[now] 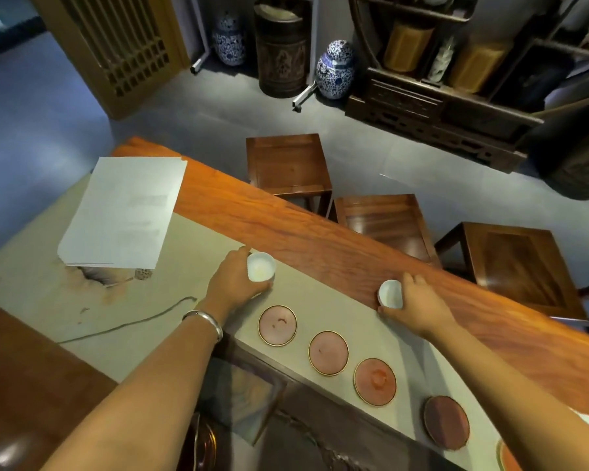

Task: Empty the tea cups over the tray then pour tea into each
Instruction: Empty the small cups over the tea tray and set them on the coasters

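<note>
Cups (261, 266) (390, 294) are being gripped — one by the left hand (233, 283), one by the right hand (419, 305) — lifted off their coasters (277, 325), probably for emptying.

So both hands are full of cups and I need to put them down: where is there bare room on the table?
Free: the grey runner between the paper stack and the left hand, and the wooden strip beyond both cups. Crowded: the near edge, where four round coasters sit in a row, though all four are unoccupied.
</note>
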Tool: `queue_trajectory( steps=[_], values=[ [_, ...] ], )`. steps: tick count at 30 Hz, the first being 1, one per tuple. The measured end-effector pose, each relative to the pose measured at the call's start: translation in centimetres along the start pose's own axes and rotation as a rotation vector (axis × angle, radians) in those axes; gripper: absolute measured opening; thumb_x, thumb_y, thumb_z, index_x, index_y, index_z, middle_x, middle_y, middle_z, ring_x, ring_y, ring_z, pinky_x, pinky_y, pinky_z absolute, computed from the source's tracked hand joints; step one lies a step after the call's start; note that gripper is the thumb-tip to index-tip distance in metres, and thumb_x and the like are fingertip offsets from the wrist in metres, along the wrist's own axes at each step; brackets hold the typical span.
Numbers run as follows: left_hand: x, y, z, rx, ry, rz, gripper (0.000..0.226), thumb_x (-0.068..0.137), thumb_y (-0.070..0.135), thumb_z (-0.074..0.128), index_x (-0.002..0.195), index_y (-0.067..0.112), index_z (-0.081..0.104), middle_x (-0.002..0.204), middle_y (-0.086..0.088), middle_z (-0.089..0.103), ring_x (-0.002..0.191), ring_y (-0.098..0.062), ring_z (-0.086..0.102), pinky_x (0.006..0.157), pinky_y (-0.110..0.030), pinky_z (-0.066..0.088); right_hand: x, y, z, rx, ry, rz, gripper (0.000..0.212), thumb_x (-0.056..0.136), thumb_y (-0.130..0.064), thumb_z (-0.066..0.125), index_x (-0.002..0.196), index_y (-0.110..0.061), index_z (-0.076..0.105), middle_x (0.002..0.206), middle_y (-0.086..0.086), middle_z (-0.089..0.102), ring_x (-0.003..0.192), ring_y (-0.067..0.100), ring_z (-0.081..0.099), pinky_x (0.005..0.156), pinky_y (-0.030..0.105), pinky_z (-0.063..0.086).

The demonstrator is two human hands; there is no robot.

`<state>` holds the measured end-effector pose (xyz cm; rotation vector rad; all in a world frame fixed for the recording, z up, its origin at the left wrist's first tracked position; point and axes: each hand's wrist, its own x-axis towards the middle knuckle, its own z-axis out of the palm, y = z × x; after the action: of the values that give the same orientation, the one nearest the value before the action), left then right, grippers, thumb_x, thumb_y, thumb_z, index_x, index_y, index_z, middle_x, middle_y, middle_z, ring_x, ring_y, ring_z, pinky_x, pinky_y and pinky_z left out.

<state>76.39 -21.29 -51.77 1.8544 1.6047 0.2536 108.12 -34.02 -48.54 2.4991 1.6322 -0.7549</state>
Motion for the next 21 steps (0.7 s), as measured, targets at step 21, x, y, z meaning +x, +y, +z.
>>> queue_trajectory(
  steps=[21],
  values=[
    [-5.3,1.3,-0.9,0.036,-0.095,0.152,0.066,0.064,0.043,0.084,0.119,0.022,0.054,0.114,-0.001,0.062,0.098,-0.019,0.056,0.078,-0.033,0.048,-5.6,-4.8,1.6,0.046,0.024,-0.210,0.058,0.080,-0.051,0.075,0.116,-0.012,0.051,0.119,0.008,0.054,0.115,0.030,0.053,0.076,0.033,0.041]
  ],
)
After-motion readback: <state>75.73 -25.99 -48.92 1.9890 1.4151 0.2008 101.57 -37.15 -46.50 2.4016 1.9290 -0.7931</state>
